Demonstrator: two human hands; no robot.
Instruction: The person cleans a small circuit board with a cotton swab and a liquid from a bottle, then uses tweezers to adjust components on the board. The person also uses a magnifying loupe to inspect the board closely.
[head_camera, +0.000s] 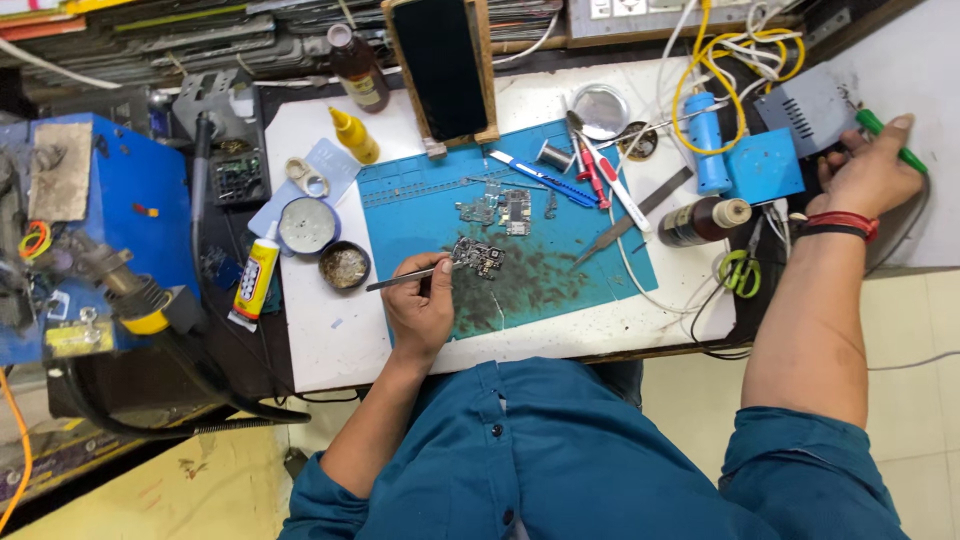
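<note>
Your left hand (420, 305) pinches metal tweezers (405, 278) whose tips touch a small dark circuit board (478, 255), crowded with tiny parts, lying mid-mat on the blue work mat (600, 250). At nine o'clock from it, a round tin (345, 265) holds brownish residue. Your right hand (868, 175), far out at three o'clock, grips a green pen-like tool (890, 140).

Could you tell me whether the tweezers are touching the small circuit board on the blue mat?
Touching: the head view shows the tweezers tip meeting the circuit board edge.
</note>
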